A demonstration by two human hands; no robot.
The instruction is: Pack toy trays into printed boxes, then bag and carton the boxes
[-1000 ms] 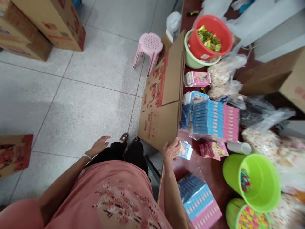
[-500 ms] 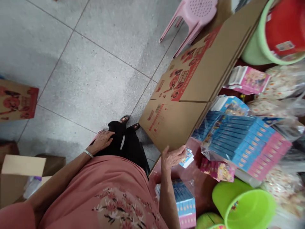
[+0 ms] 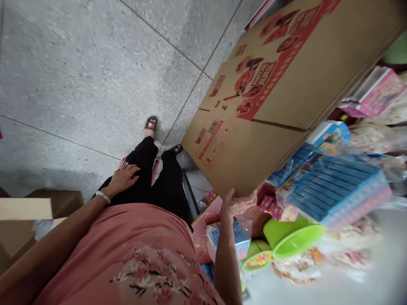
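Note:
My left hand (image 3: pixel 124 177) lies flat on the thigh of my black trousers (image 3: pixel 143 159), fingers stretched out and holding nothing. A pale beaded bracelet (image 3: pixel 103 197) circles that wrist. My right hand (image 3: pixel 239 204) is at the near edge of a large flattened cardboard box (image 3: pixel 235 161) printed in red. Its thumb lies over the edge and the hand seems to grip it, though blur and the board partly hide the fingers. Just to the right of these fingers are small pink packets (image 3: pixel 275 206). Beneath the forearm sits a plastic-wrapped bundle of blue boxes (image 3: pixel 240 235).
Wrapped blue and pink boxes (image 3: pixel 333 186) lie along the cardboard's right side. A lime-green bucket (image 3: pixel 292 235) tips toward me beside a smaller green tub (image 3: pixel 258 256) of colourful bits. An open carton (image 3: pixel 19 237) stands at left on the grey tiled floor (image 3: pixel 95 76).
The view has shifted, and the cardboard looks larger and nearer. The blue-and-white packets by my right fingers are out of sight. My left hand stays on the thigh; one foot has moved forward.

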